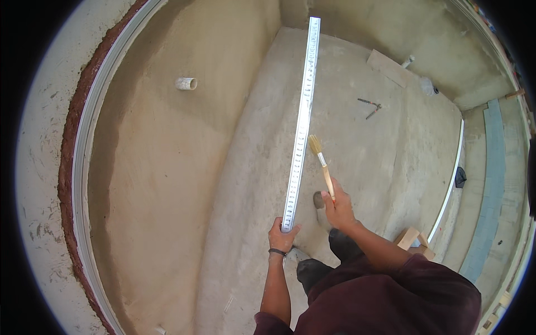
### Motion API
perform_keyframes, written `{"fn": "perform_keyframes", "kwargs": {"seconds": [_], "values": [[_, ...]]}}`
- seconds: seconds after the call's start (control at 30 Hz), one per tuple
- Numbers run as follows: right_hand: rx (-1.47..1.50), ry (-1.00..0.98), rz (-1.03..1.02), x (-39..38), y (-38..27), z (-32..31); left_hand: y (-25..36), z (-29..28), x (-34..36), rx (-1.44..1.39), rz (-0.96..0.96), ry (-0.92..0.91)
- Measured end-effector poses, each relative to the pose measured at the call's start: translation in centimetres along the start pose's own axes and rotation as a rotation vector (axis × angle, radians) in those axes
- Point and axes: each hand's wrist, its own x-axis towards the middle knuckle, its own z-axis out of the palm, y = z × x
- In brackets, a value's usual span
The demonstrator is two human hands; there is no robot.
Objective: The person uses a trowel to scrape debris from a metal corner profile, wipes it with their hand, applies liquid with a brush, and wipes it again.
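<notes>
My left hand (283, 235) grips the near end of a long, pale metal strip (301, 125) with rows of slots or marks along it. The strip stretches away from me, its far end reaching up toward the back wall. In my right hand (339, 209) is a paintbrush (325, 173), held by its light wooden handle. Its pale bristles point up and away, close beside the strip's right edge; whether they touch it I cannot tell. My right fingers are wrapped round the handle, and the left ones partly hide the strip's end.
A white pipe stub (186, 84) sticks out of the left wall. Pliers-like tool (371, 107) lies open on the concrete floor (346, 128). Toward the back right are a flat board (386, 68) and a clear plastic bottle (427, 86). A small box (414, 240) stands by my right arm.
</notes>
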Motion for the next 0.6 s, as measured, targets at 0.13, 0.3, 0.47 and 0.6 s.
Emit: {"fn": "perform_keyframes", "kwargs": {"seconds": [0.13, 0.3, 0.47, 0.6], "values": [[-0.365, -0.175, -0.095, 0.2, -5.6, -7.2, -0.2, 2.6, -0.8, 0.06, 0.0, 0.126], [-0.62, 0.1, -0.149, 15.6, -6.3, -11.9, 1.3, 4.3, -2.5, 0.196, 0.056, 0.258], [-0.815, -0.048, -0.094, 19.5, -11.4, -13.6, 1.1, 4.6, -1.7, 0.22, 0.118, 0.328], [-0.835, -0.303, -0.116, 11.6, -8.8, -11.3, 0.2, 5.5, -2.3, 0.184, 0.088, 0.366]]}}
